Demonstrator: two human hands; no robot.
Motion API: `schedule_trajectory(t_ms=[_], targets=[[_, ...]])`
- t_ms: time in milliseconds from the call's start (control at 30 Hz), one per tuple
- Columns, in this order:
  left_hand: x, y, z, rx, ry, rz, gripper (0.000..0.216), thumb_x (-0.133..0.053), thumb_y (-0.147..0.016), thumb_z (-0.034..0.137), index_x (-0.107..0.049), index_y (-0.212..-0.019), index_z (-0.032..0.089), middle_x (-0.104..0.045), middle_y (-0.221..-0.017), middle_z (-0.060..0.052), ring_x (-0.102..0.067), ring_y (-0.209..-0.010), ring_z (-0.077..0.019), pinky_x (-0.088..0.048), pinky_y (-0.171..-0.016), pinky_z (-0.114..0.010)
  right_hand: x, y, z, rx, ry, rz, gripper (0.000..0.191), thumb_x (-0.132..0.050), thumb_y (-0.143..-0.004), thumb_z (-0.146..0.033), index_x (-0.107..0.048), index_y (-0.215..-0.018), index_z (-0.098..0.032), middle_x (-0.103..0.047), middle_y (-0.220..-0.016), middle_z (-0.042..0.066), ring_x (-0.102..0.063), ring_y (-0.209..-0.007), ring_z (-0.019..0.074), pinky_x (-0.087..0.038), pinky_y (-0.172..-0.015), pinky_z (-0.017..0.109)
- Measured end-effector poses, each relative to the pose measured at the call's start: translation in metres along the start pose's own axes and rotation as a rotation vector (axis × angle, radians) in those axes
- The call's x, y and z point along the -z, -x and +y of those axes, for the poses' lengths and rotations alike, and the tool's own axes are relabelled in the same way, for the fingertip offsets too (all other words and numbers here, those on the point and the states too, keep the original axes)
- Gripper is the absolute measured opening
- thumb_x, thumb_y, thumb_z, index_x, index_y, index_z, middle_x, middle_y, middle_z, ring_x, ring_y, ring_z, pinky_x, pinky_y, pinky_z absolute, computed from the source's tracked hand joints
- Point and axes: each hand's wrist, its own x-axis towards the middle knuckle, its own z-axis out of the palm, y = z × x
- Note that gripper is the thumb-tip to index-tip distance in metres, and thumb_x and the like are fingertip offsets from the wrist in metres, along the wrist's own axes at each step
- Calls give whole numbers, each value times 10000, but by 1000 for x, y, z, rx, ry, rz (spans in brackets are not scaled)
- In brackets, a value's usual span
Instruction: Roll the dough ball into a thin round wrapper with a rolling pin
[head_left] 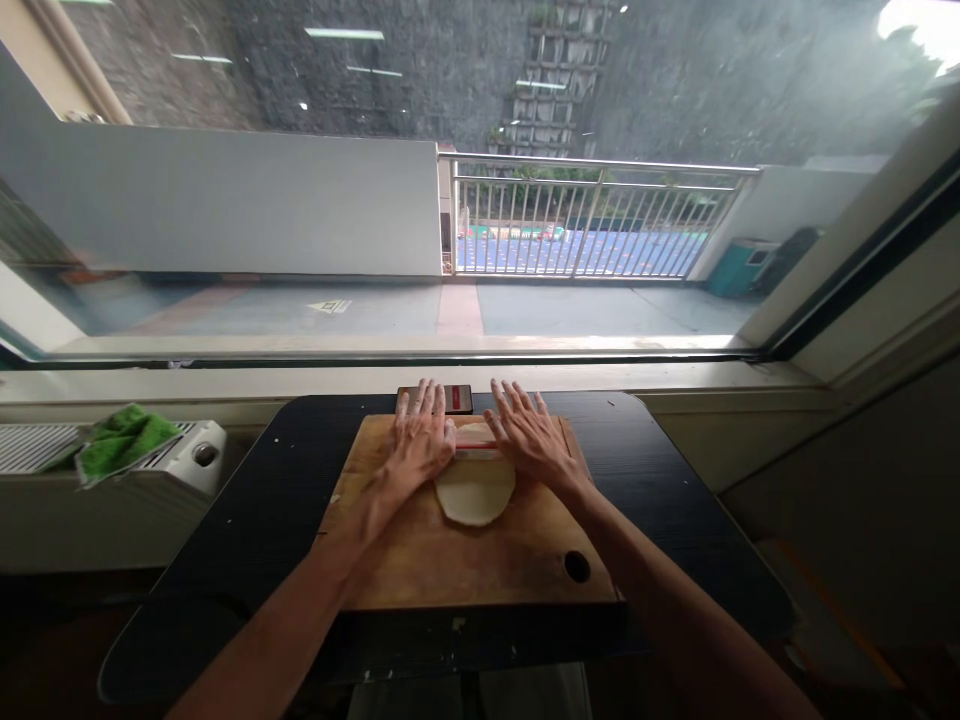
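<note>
A flat round of pale dough (475, 492) lies on a wooden cutting board (465, 560). Across its far edge sits a rolling pin (474, 449), of which only a short red and pale stretch shows between my hands. My left hand (418, 440) lies palm down on the pin's left end with its fingers stretched flat. On the pin's right end rests my right hand (529, 438), fingers spread and pointing away from me. Both hands press flat on the pin without gripping it.
The board rests on a black table (247, 520) against a window sill. A dark phone-like slab with a red mark (456, 398) lies just beyond the board. To the left a green cloth (124, 438) lies on a white heater (196, 455).
</note>
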Motion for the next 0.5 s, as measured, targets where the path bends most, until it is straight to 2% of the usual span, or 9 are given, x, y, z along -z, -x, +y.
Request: schedule_trajectory(t_ms=[133, 267, 367, 500], targets=[[-3, -37, -7, 38, 41, -88, 738, -320, -1108, 314, -273, -1771, -7, -254, -1854, -207, -233, -1754, -316, -238, -1431, -544, 1, -42, 11, -11, -76, -36, 755, -159, -1198, -548, -116, -1851, -170, -168, -1901, 122, -125, -1773, 304, -83, -1421, 642], [2, -54, -8, 74, 63, -193, 756, -282, -1128, 359, -222, -1778, -22, -232, -1860, -204, -228, -1755, -309, -253, -1427, -517, -2, -58, 17, -55, -105, -40, 750, -150, -1196, -561, -124, -1851, -196, -196, -1897, 142, -146, -1770, 312, -124, -1408, 668], [4, -43, -6, 56, 44, -235, 754, -289, -1129, 379, -263, -1771, -16, -242, -1860, -208, -229, -1755, -316, -258, -1424, -525, -1, -46, 12, -70, -101, -96, 761, -153, -1192, -572, -104, -1853, -198, -155, -1906, 125, -110, -1774, 313, -131, -1408, 663], [7, -5, 1, -2, 20, -184, 728, -313, -1120, 368, -339, -1756, 16, -304, -1846, -200, -260, -1748, -318, -259, -1423, -542, 5, -11, -2, -54, -25, -140, 786, -174, -1187, -596, -132, -1851, -180, -128, -1910, 107, -70, -1778, 299, -74, -1425, 616]])
